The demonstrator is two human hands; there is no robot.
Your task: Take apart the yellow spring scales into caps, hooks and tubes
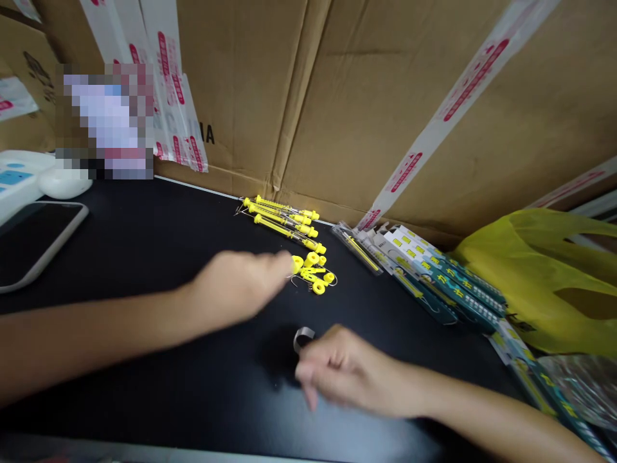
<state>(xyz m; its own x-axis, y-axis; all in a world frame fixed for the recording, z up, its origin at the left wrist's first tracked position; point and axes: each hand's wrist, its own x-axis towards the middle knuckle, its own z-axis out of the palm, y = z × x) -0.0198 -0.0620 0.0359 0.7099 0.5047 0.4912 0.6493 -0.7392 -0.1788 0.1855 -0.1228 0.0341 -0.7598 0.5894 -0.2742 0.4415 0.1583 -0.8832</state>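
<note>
My left hand (241,283) reaches to the pile of small yellow plastic parts (313,273) and thin metal hooks. Its fingers are pressed together, with a yellow plastic cap (297,263) at the tips. Nearer to me, my right hand (344,373) is closed above the black table, slightly blurred. A curved silvery metal piece (302,338) sticks out from its fingers; the rest of that piece is hidden. Beyond the pile, several yellow tubular spring scales (284,225) lie side by side.
Boxed spring scales (434,270) stand in a row at right, beside a yellow plastic bag (540,276). A phone (38,238) and a white device (29,173) lie at left. A cardboard box (385,96) walls off the back of the black table (159,399).
</note>
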